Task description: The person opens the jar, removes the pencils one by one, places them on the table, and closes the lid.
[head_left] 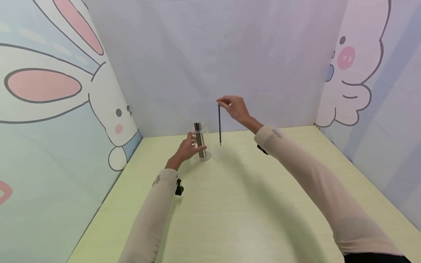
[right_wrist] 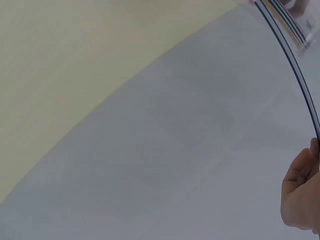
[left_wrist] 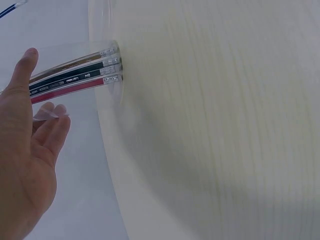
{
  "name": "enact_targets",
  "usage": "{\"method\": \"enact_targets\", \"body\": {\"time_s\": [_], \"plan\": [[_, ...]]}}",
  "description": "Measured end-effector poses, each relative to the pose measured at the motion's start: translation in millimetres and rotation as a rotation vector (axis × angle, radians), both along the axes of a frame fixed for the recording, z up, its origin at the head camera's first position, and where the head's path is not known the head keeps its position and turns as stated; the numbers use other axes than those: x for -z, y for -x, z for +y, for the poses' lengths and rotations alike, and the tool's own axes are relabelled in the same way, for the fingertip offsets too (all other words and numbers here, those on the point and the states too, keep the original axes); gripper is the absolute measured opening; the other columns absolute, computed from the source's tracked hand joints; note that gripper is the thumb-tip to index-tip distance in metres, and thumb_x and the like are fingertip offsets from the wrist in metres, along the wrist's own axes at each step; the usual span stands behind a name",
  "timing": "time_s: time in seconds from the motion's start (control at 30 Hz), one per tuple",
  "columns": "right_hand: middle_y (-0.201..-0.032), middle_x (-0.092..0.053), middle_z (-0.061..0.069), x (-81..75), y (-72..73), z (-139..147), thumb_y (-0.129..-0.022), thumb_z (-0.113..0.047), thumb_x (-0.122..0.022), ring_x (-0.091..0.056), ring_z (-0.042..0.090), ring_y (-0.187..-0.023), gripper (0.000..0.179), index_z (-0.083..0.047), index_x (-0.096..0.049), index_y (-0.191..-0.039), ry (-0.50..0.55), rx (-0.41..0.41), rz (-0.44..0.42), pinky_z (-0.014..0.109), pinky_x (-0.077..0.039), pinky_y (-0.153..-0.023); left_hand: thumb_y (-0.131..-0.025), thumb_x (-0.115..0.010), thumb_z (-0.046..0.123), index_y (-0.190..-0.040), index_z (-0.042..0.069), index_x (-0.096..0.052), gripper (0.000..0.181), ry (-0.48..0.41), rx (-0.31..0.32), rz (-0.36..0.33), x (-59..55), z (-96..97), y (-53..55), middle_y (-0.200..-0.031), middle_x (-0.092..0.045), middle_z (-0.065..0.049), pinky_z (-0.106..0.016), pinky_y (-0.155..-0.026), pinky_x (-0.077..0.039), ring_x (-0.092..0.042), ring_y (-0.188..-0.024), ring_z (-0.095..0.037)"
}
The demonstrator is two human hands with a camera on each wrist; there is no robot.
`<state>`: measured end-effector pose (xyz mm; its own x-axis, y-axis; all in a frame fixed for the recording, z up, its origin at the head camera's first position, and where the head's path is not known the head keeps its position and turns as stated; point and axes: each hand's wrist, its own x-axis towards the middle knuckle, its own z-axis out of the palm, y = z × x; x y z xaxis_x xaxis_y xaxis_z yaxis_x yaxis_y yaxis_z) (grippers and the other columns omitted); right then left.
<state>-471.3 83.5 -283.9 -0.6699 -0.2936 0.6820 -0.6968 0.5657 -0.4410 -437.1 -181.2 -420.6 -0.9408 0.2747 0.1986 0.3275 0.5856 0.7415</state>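
Note:
My left hand (head_left: 186, 149) holds a clear cup (head_left: 208, 156) that stands on the table, thumb on the near side and fingers on the far side. Several pencils (head_left: 199, 140) lean inside it; brown, dark green and red ones (left_wrist: 75, 91) show through the plastic in the left wrist view, their metal-banded ends at the bottom. To the right of the cup, my right hand (head_left: 234, 106) pinches a dark blue pencil (head_left: 219, 126) near its upper end. It hangs almost upright above the table, banded end down. In the right wrist view this pencil (right_wrist: 295, 67) overlaps the cup.
The pale wood-grain table (head_left: 230, 219) runs back to a plain light wall (head_left: 217, 47). Side walls with cartoon animals (head_left: 112, 109) flank it left and right. Dark wrist straps (head_left: 179, 187) sit at the sleeves.

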Motion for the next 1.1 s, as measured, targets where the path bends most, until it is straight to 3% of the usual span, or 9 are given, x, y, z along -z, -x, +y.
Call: {"method": "enact_targets", "body": {"time_s": [0.23,0.53,0.87,1.1], "plan": [[-0.104,-0.071,0.004,41.0,3.9,6.0,-0.095,-0.019,-0.062,-0.065,0.017,-0.087,0.019,-0.013,-0.072,-0.110,-0.050,0.004,-0.070,0.037,-0.052,-0.075,-0.082,-0.073,0.048,-0.143,0.016,-0.023,0.085,0.003,-0.003,-0.002,-2.4,0.2,-3.7,-0.137,-0.046,-0.011,-0.047,-0.099,-0.046,-0.048,-0.127,-0.031],[-0.101,-0.072,0.005,67.9,8.5,13.3,-0.093,-0.017,-0.064,-0.067,0.020,-0.088,0.016,-0.012,-0.073,-0.106,-0.053,0.015,-0.180,0.039,-0.053,-0.077,-0.082,-0.072,0.046,-0.143,0.017,-0.022,0.084,0.005,-0.004,-0.002,-5.9,3.5,-5.2,-0.139,-0.045,-0.011,-0.044,-0.100,-0.045,-0.047,-0.128,-0.028],[-0.097,-0.072,0.003,110.5,12.8,18.3,-0.095,-0.021,-0.063,-0.066,0.017,-0.083,0.015,-0.014,-0.071,-0.105,-0.057,0.069,-0.250,0.036,-0.053,-0.068,-0.083,-0.072,0.044,-0.142,0.016,-0.024,0.081,0.009,-0.008,-0.022,-6.7,6.3,-10.3,-0.139,-0.045,-0.012,-0.043,-0.100,-0.045,-0.048,-0.128,-0.027],[-0.098,-0.072,0.006,135.4,12.4,17.1,-0.093,-0.019,-0.065,-0.067,0.022,-0.088,0.019,-0.007,-0.072,-0.106,-0.121,0.088,-0.329,0.039,-0.054,-0.071,-0.084,-0.072,0.043,-0.142,0.016,-0.023,0.081,0.004,0.000,-0.003,-4.4,5.5,-7.2,-0.138,-0.045,-0.011,-0.042,-0.101,-0.045,-0.048,-0.128,-0.028]]}}
